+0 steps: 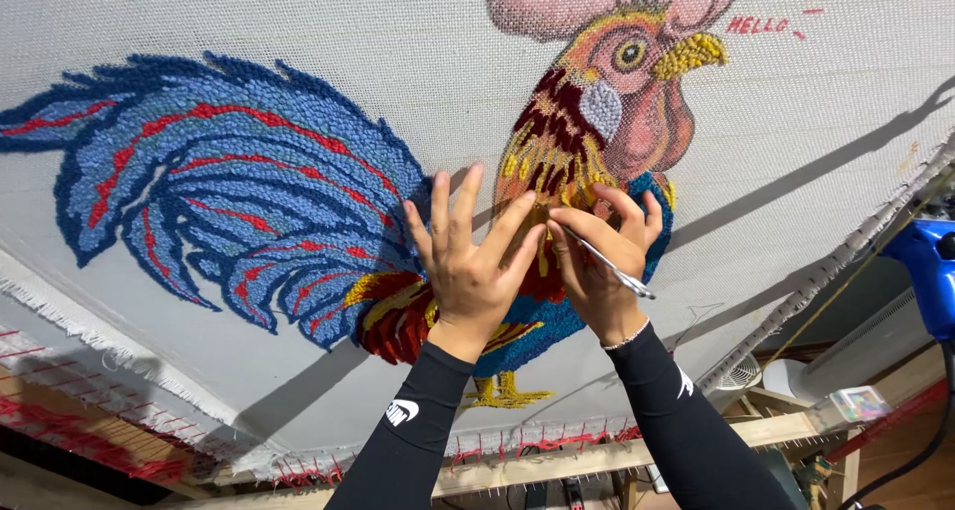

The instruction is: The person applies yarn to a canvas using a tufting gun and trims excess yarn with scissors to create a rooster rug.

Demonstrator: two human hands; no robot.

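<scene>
A tufted yarn rooster (298, 192) with a blue and red tail, yellow beak and pink wattle fills a white backing cloth (418, 52) stretched on a wooden frame. My left hand (468, 261) lies flat on the rooster's body, fingers spread. My right hand (602, 261) presses the yellow and dark red neck yarn beside it and grips a thin silver tool (612, 266) that sticks out toward the right. Both arms wear black sleeves.
The wooden frame rail (557, 460) with red yarn loops runs along the bottom. A blue tufting gun (930, 271) hangs at the right edge with a black cable. A small white fan (741, 374) and a clear box (851, 406) sit behind the frame.
</scene>
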